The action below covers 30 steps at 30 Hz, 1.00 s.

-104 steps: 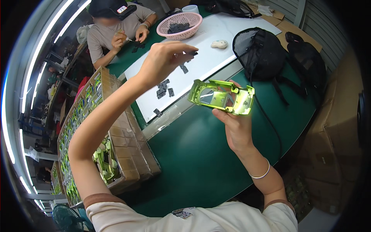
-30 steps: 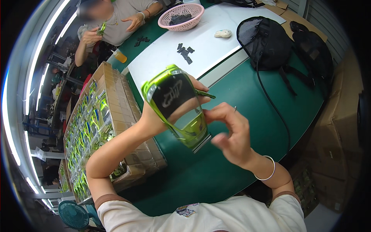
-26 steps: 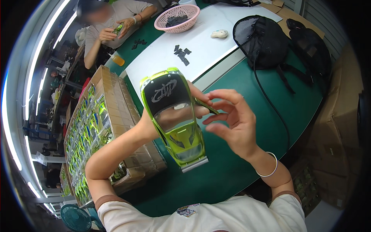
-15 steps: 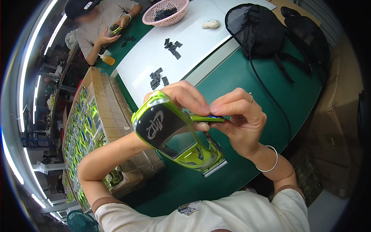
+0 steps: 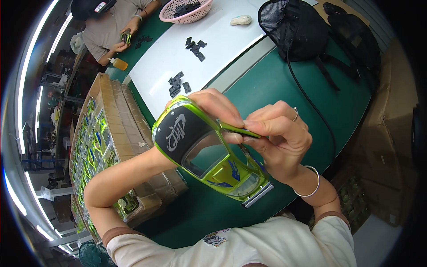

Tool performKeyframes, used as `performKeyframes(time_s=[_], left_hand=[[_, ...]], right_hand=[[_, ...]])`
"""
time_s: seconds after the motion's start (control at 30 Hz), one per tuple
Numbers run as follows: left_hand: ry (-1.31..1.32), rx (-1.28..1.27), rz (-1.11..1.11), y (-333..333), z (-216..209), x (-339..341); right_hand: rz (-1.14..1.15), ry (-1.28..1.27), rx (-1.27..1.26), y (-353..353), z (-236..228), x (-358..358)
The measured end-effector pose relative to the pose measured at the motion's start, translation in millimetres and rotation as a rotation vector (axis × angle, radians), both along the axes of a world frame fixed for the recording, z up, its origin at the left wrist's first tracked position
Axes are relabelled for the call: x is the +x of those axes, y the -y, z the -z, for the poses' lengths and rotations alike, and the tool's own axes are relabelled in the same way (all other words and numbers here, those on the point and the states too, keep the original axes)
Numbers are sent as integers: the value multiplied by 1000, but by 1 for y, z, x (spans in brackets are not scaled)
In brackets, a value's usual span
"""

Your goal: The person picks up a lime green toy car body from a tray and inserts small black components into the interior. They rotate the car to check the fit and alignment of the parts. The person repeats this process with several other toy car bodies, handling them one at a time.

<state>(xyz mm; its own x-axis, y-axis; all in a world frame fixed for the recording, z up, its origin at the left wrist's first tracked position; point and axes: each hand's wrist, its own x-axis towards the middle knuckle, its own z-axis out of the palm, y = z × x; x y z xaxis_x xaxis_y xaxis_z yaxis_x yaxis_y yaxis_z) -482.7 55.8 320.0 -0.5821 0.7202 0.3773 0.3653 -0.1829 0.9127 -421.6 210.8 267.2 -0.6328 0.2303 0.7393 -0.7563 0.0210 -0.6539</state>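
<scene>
A lime-green toy car (image 5: pixel 189 127) with a black top and blue marks on its body is held up tilted over the table, a silver strip at its lower end. My left hand (image 5: pixel 215 107) grips it from behind, its fingers closed at the car's side. Out from that side sticks a narrow green panel (image 5: pixel 250 132), which looks like an opened door. My right hand (image 5: pixel 284 138) pinches the panel's outer end between thumb and fingers, close to my left fingertips. The palm side of my left hand is hidden behind the car.
Left of me stands a cardboard box (image 5: pixel 126 120) of wrapped green pieces. Small black parts (image 5: pixel 175 84) lie on a white board (image 5: pixel 213 53), near a pink basket (image 5: pixel 187 17). A black backpack (image 5: pixel 298 33) with a dangling cord rests far right. Across the table another person (image 5: pixel 115 31) handles a piece.
The car has shifted slightly down and turned more of its top and lower end toward me. The panel now tilts down to the right. Both hands keep their grip.
</scene>
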Motion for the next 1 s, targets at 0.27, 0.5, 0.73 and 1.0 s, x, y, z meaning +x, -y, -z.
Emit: performKeyframes(time_s=[0.27, 0.5, 0.73, 1.0], left_hand=[[217, -2, 22, 3, 5, 0], [225, -132, -80, 3, 3, 0], [80, -94, -280, 5, -3, -10], [272, -366, -425, 16, -11, -23]], right_hand=[[30, 10, 36, -2, 2, -3], [-61, 132, -51, -1, 7, -2], [-506, 455, -457, 5, -4, -6], [-390, 606, 30, 9, 4, -4]])
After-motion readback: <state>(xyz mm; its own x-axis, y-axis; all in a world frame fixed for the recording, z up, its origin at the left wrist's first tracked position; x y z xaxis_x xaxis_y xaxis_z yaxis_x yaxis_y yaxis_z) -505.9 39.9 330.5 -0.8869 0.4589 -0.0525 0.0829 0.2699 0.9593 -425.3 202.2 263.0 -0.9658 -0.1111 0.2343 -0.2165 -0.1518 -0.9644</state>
